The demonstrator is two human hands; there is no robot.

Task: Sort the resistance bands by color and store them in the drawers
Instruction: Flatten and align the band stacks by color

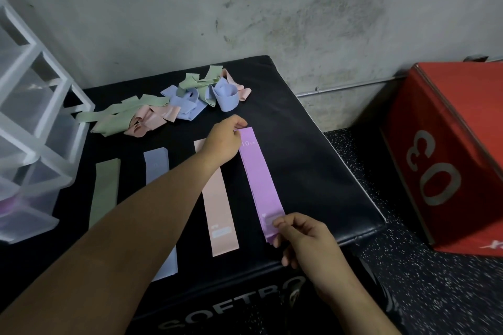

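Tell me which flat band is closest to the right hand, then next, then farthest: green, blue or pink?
1. Pink band, just left of the right hand pinching the purple band.
2. Blue band, further left, partly behind the left forearm.
3. Green band, farthest left, by the drawers.

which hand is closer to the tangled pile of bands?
Left. The left hand pinches the far end of the purple band, just short of the tangled pile; the right hand pinches its near end, by the front edge of the black padded box.
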